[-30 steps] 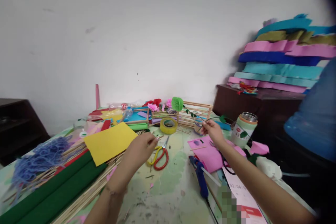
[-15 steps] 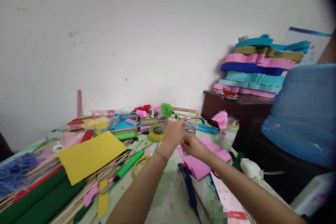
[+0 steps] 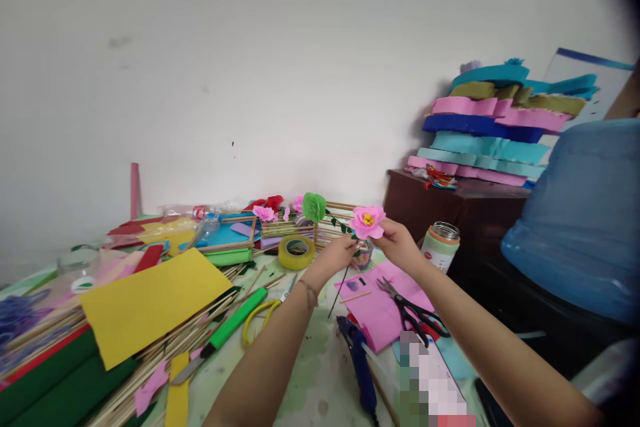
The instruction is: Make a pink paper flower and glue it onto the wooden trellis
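A pink crepe-paper flower (image 3: 367, 221) with a yellow centre is upright between my hands, facing me. My left hand (image 3: 339, 255) is closed around its thin stem just under the bloom, and the dark stem end (image 3: 337, 295) sticks out below, slanting down. With bent fingers, my right hand (image 3: 401, 245) pinches the bloom's right edge; the fingertips are partly hidden behind the petals. Beyond my left hand a green paper flower (image 3: 314, 207) stands by a wooden stick frame. Beneath the hands lie a pink paper sheet (image 3: 373, 333), black-handled scissors (image 3: 411, 307) and a blue glue gun (image 3: 361, 367).
Yellow tape (image 3: 296, 253), yellow-handled scissors (image 3: 260, 321), a green-handled knife (image 3: 235, 323), yellow card (image 3: 157, 303) and many thin sticks cover the left side. At right stand an open jar (image 3: 442, 247), a blue water bottle (image 3: 575, 227) and a cabinet (image 3: 457, 207) stacked with folded paper.
The pink flower has swung from lying sideways at the right to upright, facing me. My right hand has risen from below the left hand to the petals. Black-handled scissors now show.
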`<control>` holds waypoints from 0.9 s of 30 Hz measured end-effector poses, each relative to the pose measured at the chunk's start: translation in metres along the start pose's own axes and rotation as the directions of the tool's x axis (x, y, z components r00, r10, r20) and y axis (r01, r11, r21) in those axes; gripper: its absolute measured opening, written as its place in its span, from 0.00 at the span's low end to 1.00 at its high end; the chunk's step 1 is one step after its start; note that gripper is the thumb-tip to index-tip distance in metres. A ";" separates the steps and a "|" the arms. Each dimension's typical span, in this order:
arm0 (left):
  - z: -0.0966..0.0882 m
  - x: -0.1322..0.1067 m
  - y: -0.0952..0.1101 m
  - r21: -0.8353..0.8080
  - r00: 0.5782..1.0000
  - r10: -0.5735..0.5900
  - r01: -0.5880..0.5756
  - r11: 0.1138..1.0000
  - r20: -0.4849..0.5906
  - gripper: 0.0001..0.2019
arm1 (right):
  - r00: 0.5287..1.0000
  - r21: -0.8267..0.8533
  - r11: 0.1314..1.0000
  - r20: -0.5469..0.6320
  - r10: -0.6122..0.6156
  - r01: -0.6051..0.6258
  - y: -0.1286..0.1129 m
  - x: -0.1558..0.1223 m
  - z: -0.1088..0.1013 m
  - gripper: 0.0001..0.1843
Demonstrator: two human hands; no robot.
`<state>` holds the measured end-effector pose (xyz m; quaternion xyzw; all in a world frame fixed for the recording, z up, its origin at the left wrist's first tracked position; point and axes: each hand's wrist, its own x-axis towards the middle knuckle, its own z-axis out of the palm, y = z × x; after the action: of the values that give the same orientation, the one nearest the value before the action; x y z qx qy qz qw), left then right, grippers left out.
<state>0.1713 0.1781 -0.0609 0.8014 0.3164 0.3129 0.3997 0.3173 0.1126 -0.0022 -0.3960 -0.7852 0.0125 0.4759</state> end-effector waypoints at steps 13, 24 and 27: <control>-0.019 -0.007 -0.055 -0.126 0.958 0.026 -0.064 0.990 -0.284 0.17 | 0.920 -0.510 0.848 -0.244 -0.307 0.147 0.031 0.014 -0.055 0.11; -0.004 -0.009 -0.074 -0.034 0.969 0.007 -0.016 0.999 -0.246 0.12 | 0.884 -0.604 0.766 -0.209 -0.418 0.219 0.071 -0.017 -0.021 0.11; -0.005 -0.013 -0.072 0.007 0.970 0.012 -0.010 1.000 -0.244 0.11 | 0.911 -0.589 0.762 -0.098 -0.400 0.271 0.080 -0.033 -0.014 0.13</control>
<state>0.1410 0.2052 -0.1220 0.7596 0.3596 0.4105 0.3538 0.3848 0.1412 -0.0506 -0.3694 -0.7546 -0.3489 0.4152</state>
